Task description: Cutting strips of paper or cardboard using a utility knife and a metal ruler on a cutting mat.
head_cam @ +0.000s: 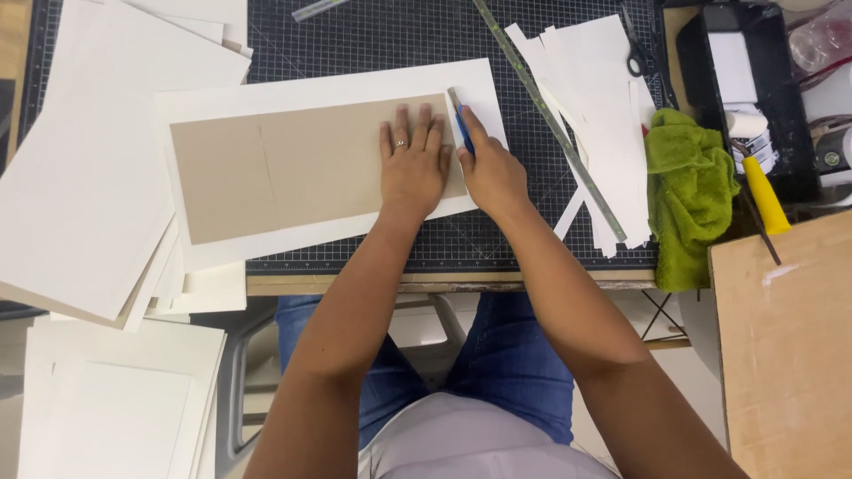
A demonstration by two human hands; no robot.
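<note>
A: From the head view, your left hand (413, 164) lies flat on the grey board (293, 168), fingers spread a little and pressing down, holding nothing. Keep that weight even so the board cannot creep on the white sheet (328, 93) under it.

B: And the other hand?

A: Your right hand (490, 173) is closed around the blue-handled knife (461, 124), forefinger laid along its top. The blade end sits just past your fingertips, at the board's right edge, near its far corner. I judge a steady pull toward you, with the blade held close against that edge, gives the cleanest line.

B: How close are the two hands?

A: Nearly touching. Your left fingertips rest just beside the knife, so keep them on the board side of the blade's path.

B: Where is the board against your fingers?

A: Under your left palm and stretching away to the left; its right edge runs between your two hands, over the cutting mat (390, 44).
</note>
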